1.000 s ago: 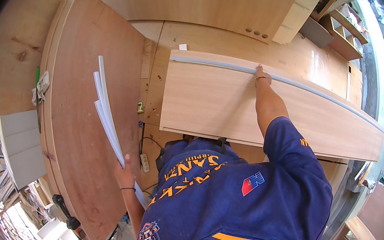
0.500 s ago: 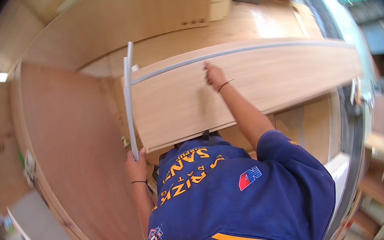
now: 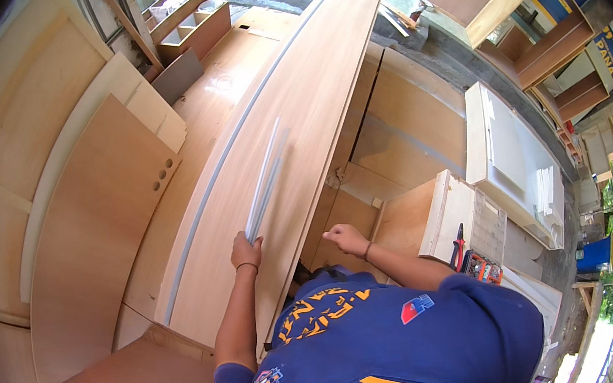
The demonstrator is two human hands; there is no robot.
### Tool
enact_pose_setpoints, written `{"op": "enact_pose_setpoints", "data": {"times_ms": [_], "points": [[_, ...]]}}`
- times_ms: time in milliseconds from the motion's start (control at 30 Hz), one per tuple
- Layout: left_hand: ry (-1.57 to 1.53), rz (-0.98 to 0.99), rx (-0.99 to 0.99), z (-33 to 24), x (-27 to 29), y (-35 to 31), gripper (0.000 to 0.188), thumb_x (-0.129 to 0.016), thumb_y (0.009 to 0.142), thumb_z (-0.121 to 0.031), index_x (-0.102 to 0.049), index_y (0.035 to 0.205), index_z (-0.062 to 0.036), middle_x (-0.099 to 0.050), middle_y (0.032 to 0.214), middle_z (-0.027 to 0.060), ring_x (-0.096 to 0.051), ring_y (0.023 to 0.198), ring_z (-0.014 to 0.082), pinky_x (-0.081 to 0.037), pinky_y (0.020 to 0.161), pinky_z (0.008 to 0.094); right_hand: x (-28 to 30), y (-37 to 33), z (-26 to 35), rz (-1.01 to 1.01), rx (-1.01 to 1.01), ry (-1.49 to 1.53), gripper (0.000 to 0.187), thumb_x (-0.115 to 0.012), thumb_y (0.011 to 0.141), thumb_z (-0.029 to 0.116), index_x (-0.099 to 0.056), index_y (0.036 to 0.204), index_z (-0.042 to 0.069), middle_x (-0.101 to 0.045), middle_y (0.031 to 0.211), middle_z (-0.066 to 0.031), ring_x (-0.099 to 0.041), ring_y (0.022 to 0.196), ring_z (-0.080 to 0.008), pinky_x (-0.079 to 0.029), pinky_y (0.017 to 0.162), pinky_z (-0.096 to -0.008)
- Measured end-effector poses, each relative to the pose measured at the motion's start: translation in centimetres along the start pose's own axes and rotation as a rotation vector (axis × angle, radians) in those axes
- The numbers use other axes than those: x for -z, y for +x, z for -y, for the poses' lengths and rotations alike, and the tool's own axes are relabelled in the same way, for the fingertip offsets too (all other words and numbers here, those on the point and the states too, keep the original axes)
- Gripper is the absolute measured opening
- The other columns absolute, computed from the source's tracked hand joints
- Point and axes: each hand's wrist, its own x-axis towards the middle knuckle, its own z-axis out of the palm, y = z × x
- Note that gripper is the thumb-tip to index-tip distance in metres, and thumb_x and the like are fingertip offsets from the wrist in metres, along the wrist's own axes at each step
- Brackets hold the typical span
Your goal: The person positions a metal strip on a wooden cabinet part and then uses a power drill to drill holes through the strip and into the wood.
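My left hand [image 3: 246, 252] is closed around the near ends of thin pale-grey edging strips [image 3: 263, 185]. Their long ends point away from me and hover over a light wood-grain panel [image 3: 299, 127]. Along the panel's left side runs a grey strip [image 3: 238, 122], from the near end to the far one. My right hand [image 3: 346, 241] hangs just past the panel's right edge, fingers curled in a pinch or loose fist. Whether anything small sits in those fingers cannot be made out.
Left of the panel leans a brown board [image 3: 100, 224] with three holes. At right stand a wooden box [image 3: 417, 216], red-handled pliers [image 3: 457, 246] and a white panel [image 3: 513, 158]. An open compartmented wooden unit [image 3: 191, 29] lies at the far left.
My view has turned to the right. The strips in my left hand have swung from beside the panel's end to over its face. My right hand has left the grey strip for the panel's right edge.
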Motion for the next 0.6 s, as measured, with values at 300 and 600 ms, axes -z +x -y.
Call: {"op": "enact_pose_setpoints", "data": {"times_ms": [300,600], "points": [[0.0,-0.067,-0.091,-0.8,-3.4,5.7,0.036,-0.065,0.077,-0.022,-0.058,0.11,-0.0084,-0.055,0.11,0.0127,-0.052,0.107,0.0319,-0.044,0.091,0.0414,1.7,-1.6,-0.9,-0.002,-0.35,0.393,0.021,-0.06,0.089,0.028,-0.054,0.083,0.01,-0.043,0.059,0.0017,-0.042,0.047,-0.0095,-0.035,0.041,-0.0252],[0.044,-0.537,0.233,8.8,-1.6,0.9,0.058,-0.063,0.079,-0.029,-0.046,0.129,-0.0079,-0.035,0.141,0.0128,-0.027,0.134,0.029,-0.022,0.108,0.0535,0.4,-0.4,0.2,0.177,-0.416,0.509,0.008,-0.055,0.092,0.017,-0.054,0.092,0.009,-0.053,0.073,-0.0015,-0.054,0.066,-0.014,-0.048,0.056,-0.0277]]}}
